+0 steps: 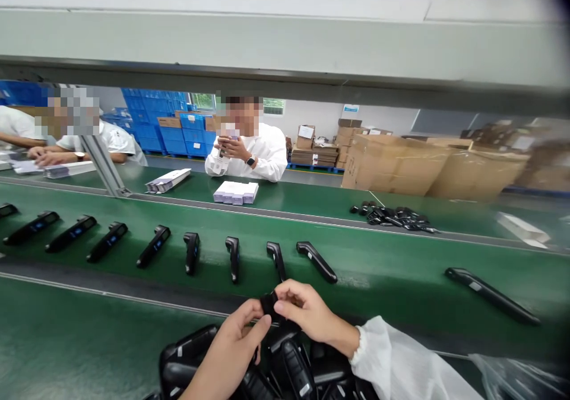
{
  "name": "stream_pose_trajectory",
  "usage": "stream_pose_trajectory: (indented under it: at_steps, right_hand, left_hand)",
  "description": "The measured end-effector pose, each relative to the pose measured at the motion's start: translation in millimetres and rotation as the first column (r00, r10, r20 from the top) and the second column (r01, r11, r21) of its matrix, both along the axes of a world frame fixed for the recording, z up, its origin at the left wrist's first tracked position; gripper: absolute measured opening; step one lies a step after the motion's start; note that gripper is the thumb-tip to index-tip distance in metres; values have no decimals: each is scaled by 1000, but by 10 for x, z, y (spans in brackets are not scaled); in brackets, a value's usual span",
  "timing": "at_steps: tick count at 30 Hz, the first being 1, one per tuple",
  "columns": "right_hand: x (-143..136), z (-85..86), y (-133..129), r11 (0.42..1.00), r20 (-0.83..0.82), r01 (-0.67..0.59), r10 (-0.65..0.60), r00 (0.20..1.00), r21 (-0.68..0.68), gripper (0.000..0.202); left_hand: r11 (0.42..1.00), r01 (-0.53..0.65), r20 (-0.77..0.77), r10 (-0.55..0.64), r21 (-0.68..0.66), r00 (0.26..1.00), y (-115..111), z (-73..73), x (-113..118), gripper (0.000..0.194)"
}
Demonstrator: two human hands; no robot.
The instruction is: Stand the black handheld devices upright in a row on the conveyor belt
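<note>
Black device (269, 302) between both hands' fingers (285, 308).

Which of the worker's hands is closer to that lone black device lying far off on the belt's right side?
Right. The right hand lies nearer the lone black device; the left hand sits farther away beside it.

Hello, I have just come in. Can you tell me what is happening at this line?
A person holds a small black part up between both hands: the left hand from below, the right hand from above. Beneath the hands lies a pile of black handheld devices. On the green conveyor belt a row of the same black devices lies spaced out. Across the belt, a person in white holds something small in both hands, with white boxes in front of them.
</note>
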State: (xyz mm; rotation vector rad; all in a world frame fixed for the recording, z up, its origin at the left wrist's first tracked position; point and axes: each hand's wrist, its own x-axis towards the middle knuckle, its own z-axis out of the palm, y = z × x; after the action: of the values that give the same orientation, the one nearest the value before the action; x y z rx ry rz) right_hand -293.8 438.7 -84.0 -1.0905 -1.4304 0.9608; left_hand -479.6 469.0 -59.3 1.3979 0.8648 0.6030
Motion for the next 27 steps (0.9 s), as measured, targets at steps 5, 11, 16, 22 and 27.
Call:
stream_pose_trajectory:
  at_steps: [5, 11, 16, 22, 27]
  right_hand:
    - [209, -116, 188, 966, 95, 232, -222, 971, -114, 29]
    - [247, -126, 201, 893, 712, 443, -360, 603, 76, 19]
    - [132, -96, 211, 868, 937, 490, -231, 263, 76, 49]
    - [179, -170, 356, 871, 978, 448, -202, -44, 200, 22]
    - [293, -211, 331, 873, 974, 432, -197, -107, 225, 23]
  left_hand:
    - [958, -193, 11, 200, -212, 980, 70, 127, -96, 50]
    - [750, -215, 155, 389, -626, 908, 73, 319, -247, 39]
    - [711, -229, 218, 478, -665, 851, -23, 278, -261, 38]
    - [804, -199, 370, 458, -560, 808, -53, 239, -249, 34]
    - [850, -227, 453, 458, -476, 765, -50, 274, -66, 25]
